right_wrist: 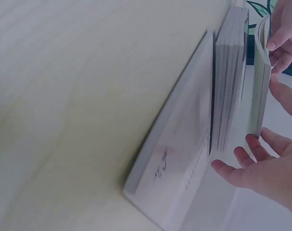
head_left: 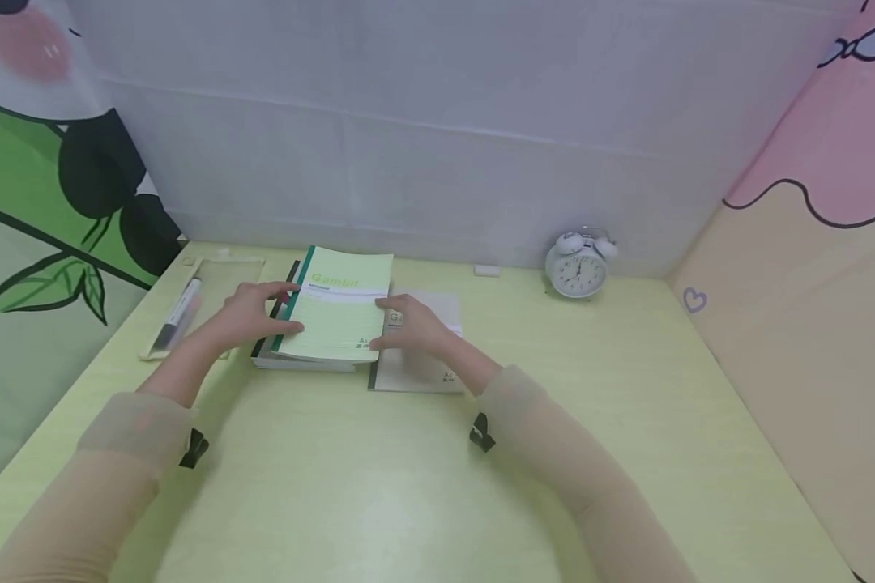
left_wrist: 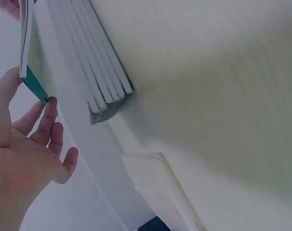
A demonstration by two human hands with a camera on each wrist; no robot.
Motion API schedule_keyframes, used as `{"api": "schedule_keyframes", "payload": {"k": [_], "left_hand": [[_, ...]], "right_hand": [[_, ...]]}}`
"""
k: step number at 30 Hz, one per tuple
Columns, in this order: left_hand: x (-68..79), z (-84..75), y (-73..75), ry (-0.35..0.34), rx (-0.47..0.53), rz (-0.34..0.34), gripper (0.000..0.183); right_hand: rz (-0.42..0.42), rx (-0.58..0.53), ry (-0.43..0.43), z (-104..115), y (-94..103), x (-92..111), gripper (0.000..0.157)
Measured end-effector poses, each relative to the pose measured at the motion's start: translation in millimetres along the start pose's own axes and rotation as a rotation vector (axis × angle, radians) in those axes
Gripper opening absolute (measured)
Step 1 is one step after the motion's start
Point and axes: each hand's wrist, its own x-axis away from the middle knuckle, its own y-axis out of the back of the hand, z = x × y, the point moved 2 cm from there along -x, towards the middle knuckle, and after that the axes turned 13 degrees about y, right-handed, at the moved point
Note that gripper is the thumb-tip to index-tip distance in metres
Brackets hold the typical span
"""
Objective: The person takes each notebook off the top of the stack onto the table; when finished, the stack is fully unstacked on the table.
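A light-green notebook (head_left: 335, 328) with a dark-green spine is held above a stack of notebooks (head_left: 306, 366). My left hand (head_left: 246, 314) pinches its spine side between thumb and fingers. At the opposite edge, my right hand (head_left: 417, 328) grips it with thumb and fingers. Both wrist views show a gap between the raised notebook (right_wrist: 259, 96) and the stack (right_wrist: 228, 82), which has several notebooks lying flat. Just right of the stack, partly behind the right hand, a grey notebook (head_left: 408, 374) with a dark spine lies on the table.
A mesh zip pouch (head_left: 229, 279) with a marker (head_left: 180, 312) lies at the left of the table (head_left: 379, 494). Toward the back are a small white block (head_left: 487, 270) and a white twin-bell alarm clock (head_left: 578, 265). Fabric hangs behind the table's back edge.
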Motion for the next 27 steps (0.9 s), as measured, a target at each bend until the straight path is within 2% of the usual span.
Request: {"api": "schedule_keyframes", "payload": {"k": [5, 13, 17, 21, 27], "left_hand": [[5.9, -19.9, 1.3, -0.018, 0.005, -0.009, 0.078], [10.6, -53.4, -1.3, -0.113, 0.005, -0.051, 0.076], [10.5, -70.3, -6.0, -0.154, 0.012, -0.049, 0.077], [10.5, -87.7, -12.7, -0.164, 0.015, -0.043, 0.077], [13.6, -114.9, -26.8, -0.179, 0.031, 0.010, 0.077]], "right_hand": [[0.001, -0.020, 0.017, -3.2, 17.8, 14.5, 0.081], [-0.017, -0.049, 0.036, -12.5, 49.8, 40.5, 0.075], [-0.031, -0.074, 0.056, -20.4, 64.0, 56.4, 0.072], [-0.051, -0.088, 0.081, -30.2, 76.4, 72.5, 0.071], [-0.079, -0.115, 0.090, -45.1, 92.5, 99.9, 0.072]]}}
